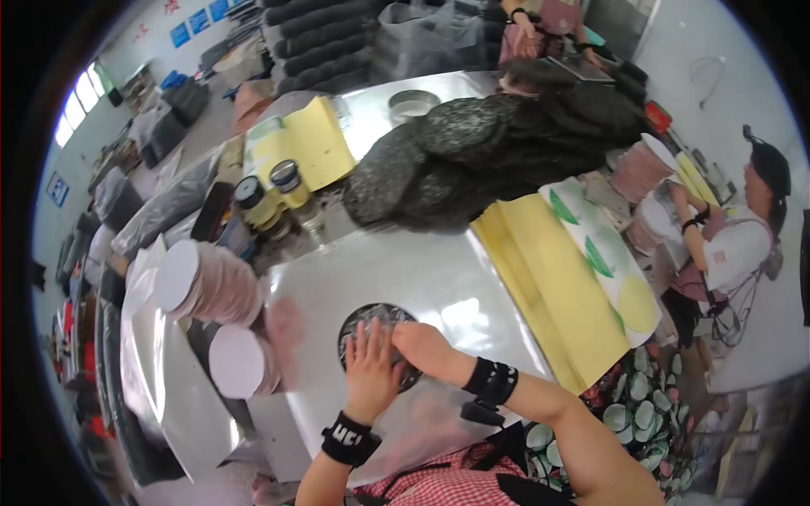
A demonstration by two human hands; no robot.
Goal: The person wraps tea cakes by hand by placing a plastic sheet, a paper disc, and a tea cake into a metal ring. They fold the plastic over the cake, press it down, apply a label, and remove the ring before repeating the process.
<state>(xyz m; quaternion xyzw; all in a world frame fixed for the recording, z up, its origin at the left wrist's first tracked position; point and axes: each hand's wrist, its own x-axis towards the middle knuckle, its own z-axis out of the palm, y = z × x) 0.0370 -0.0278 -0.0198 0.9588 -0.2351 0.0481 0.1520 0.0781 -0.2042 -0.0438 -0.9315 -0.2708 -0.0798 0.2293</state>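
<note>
- A smooth, reflective, pale metal tabletop point(413, 261) spreads beneath a flat, round, glossy black disc point(384, 314), which lies near its middle; clock directions are read from this disc, with 12 o'clock facing away from the wearer.
- The disc lies flat, its outline about as long as it is wide, with one broad face up.
- The left hand point(371, 367) is open flat on the disc, fingers spread toward 12 o'clock; the right hand point(426, 346) is curled at the disc's 2 o'clock side, its grip impossible to tell.
- Stacks of round, pinkish-white pieces point(211, 282) stand at 9 and 10 o'clock, two dark-capped glass bottles point(295, 198) at 11.
- A heap of crinkled black sheets point(472, 160) sprawls at 1 o'clock; folded yellow sheets point(548, 287) lie between 2 and 3.
- Beyond, dark stacked rolls point(321, 42) rise at 12 o'clock, and a bright window point(78, 110) lights the room at 10.
- One co-worker point(734, 236) works between 2 and 3 o'clock, another person point(540, 38) at 1.
</note>
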